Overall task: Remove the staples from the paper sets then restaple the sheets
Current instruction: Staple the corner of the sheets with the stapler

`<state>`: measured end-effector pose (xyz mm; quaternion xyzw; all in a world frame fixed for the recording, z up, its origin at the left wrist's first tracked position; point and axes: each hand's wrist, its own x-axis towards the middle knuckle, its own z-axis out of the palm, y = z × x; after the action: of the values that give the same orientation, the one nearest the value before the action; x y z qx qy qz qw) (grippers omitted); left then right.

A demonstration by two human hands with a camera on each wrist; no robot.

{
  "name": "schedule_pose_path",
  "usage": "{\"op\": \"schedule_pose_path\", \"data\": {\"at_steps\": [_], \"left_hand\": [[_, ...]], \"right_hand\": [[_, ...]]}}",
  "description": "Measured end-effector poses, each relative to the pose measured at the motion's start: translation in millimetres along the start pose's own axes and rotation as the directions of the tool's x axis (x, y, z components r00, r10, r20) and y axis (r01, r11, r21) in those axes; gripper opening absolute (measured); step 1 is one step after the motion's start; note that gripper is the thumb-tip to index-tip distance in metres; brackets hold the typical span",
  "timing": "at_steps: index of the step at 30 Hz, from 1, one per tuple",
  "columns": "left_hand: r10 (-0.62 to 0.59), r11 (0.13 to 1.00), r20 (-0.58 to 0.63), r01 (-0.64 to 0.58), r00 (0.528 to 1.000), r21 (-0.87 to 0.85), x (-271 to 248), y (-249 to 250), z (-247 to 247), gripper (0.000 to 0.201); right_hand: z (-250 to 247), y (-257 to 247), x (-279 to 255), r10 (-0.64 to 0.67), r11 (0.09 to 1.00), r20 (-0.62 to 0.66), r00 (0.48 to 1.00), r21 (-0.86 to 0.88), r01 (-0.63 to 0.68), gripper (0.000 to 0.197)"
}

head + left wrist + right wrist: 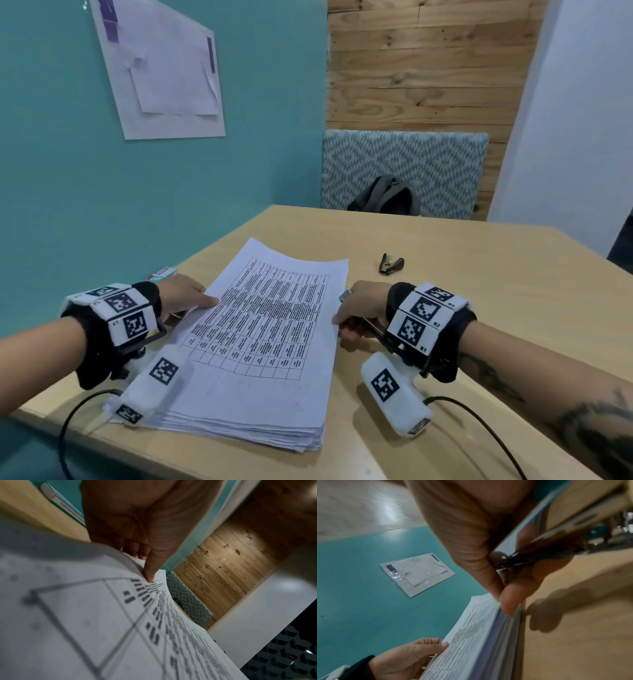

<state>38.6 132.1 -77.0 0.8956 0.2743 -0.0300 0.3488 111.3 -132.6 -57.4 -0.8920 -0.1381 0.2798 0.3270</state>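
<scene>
A thick stack of printed sheets (267, 325) with a table grid on top lies on the wooden table (479, 291). My left hand (200, 303) pinches the stack's left edge, thumb on the top sheet (150, 574) and fingers underneath. My right hand (344, 323) is at the stack's right edge. It holds a metal stapler (556, 547) in its palm while its thumb and fingertip (508, 601) touch the edges of the sheets (488, 635). A black staple remover (391, 263) lies on the table beyond the right hand, untouched.
A small staple box (162, 273) sits by the teal wall (102, 188), behind the left hand. A dark backpack (385, 195) rests on the patterned bench (445, 164) past the table's far edge. Cables trail from both wrists over the near edge.
</scene>
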Motion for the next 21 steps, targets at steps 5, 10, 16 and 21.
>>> {"op": "schedule_pose_path", "data": {"at_steps": [5,10,16,21], "left_hand": [[-0.057,0.998,-0.023,0.056,0.998,-0.028,-3,-8,-7,0.035],[-0.116,0.993,0.089,0.113,0.989,0.038,-13,-10,-1,0.022],[-0.047,0.999,0.147,0.044,0.988,0.024,-30,6,17,0.018],[0.113,0.992,0.236,-0.123,0.965,0.027,-52,23,45,0.027]], "right_hand": [[-10,8,-6,0.02,1.0,-0.043,0.999,-0.01,-0.02,0.026],[-2,18,-12,0.055,0.985,0.048,0.997,0.159,-0.062,0.018],[4,27,-20,-0.027,1.0,-0.047,0.999,-0.004,0.027,0.013],[-14,71,-51,-0.015,0.997,-0.127,0.992,-0.079,0.005,0.02]]}}
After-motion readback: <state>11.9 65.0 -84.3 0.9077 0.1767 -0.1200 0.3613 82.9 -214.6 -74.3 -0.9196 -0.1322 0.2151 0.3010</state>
